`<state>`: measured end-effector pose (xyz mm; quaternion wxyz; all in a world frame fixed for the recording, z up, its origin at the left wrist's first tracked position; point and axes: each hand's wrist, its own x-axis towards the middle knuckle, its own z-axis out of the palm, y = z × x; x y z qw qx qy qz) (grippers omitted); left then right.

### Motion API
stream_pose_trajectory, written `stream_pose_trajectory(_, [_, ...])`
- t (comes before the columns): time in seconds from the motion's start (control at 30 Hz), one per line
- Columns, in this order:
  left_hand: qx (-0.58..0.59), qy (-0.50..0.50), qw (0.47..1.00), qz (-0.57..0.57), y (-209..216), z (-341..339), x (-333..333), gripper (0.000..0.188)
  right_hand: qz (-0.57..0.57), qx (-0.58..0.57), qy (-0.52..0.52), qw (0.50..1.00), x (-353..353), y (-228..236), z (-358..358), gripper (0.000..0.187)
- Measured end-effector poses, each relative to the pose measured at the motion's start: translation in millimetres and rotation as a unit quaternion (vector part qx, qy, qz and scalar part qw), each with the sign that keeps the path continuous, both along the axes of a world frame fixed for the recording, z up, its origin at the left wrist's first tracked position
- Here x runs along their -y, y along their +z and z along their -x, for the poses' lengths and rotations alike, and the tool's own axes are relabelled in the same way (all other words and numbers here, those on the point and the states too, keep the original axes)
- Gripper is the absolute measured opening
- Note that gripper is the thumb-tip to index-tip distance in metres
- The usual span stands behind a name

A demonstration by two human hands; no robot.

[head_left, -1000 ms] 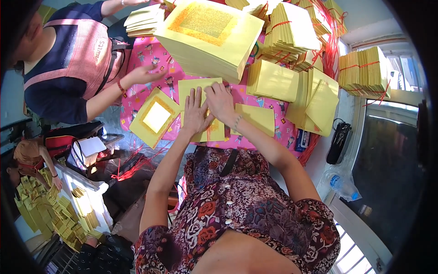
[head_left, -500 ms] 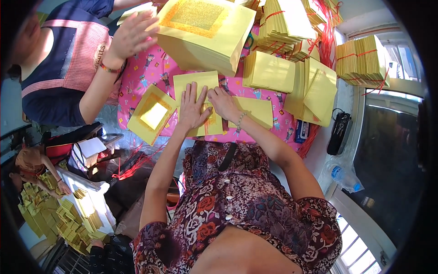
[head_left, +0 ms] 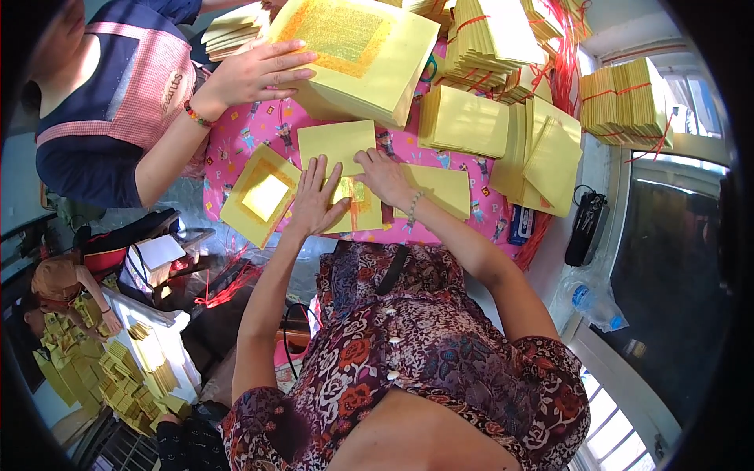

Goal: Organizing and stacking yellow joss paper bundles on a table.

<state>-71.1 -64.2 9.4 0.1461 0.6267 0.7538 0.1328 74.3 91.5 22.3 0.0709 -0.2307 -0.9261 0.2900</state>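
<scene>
My left hand [head_left: 320, 199] lies palm down, fingers spread, on the left side of a yellow paper sheet [head_left: 367, 218] with a gold patch and orange marks. Close by, my right hand [head_left: 383, 179] rests its fingers on the same papers, slightly bent and apart, gripping nothing I can see. A plain yellow sheet [head_left: 338, 141] lies just beyond my fingers. Left of my left hand is a yellow sheet with a shiny square and orange border [head_left: 250, 212]. Another plain yellow sheet [head_left: 441, 192] extends beside my right wrist.
A tall yellow paper stack [head_left: 345, 98] stands ahead on the pink patterned cloth [head_left: 287, 129]. A co-worker's hand [head_left: 255, 74] touches it. Tied bundles [head_left: 628, 98] and red strings [head_left: 561, 59] are at right, near a plastic bottle [head_left: 593, 302]. Another person works lower left.
My left hand has slid left and slightly nearer, uncovering the gold patch. My right hand has barely moved. The co-worker's hand has moved right onto the tall stack.
</scene>
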Motion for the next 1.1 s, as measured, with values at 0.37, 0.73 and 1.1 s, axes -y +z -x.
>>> stream_pose_trajectory(0.37, [0.08, 0.335, 0.922, -0.176, -2, 5, -27, 0.055, -0.273, -0.102, 0.083, 0.953, -13, -19, 7, 0.012])
stream_pose_trajectory(0.73, [0.711, 0.382, 0.573, -0.144, 22, 2, -19, 0.052, -0.115, -0.184, -0.071, 0.974, 6, 23, -48, 0.024])
stream_pose_trajectory(1.1, [0.577, 0.171, 0.797, -0.038, 4, -101, -57, 0.051, 0.201, -0.212, -0.365, 0.884, 8, -22, -170, 0.044])
